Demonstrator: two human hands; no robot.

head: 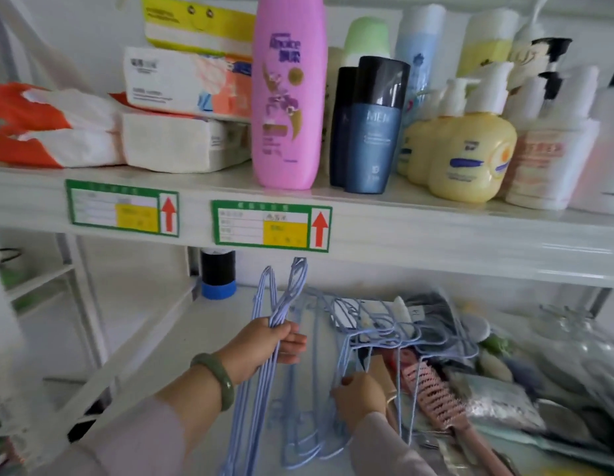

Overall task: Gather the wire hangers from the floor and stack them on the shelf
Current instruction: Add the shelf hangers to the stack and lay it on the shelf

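My left hand [269, 343], with a green bangle on the wrist, is shut on a bundle of light-blue wire hangers [264, 383] held upright, hooks pointing up under the upper shelf edge. My right hand [359, 395] pinches the wires of another group of blue hangers [377, 329] that lies across the lower white shelf [182, 341]. More blue hangers [309, 444] lie flat on that shelf between my two hands.
A pink hairbrush [436, 396], packets and glass items crowd the lower shelf's right side. A black and blue tape roll [218, 273] stands at its back. Above, the upper shelf [436, 235] carries a pink shampoo bottle [288, 91], lotion bottles and tissue packs [182, 80].
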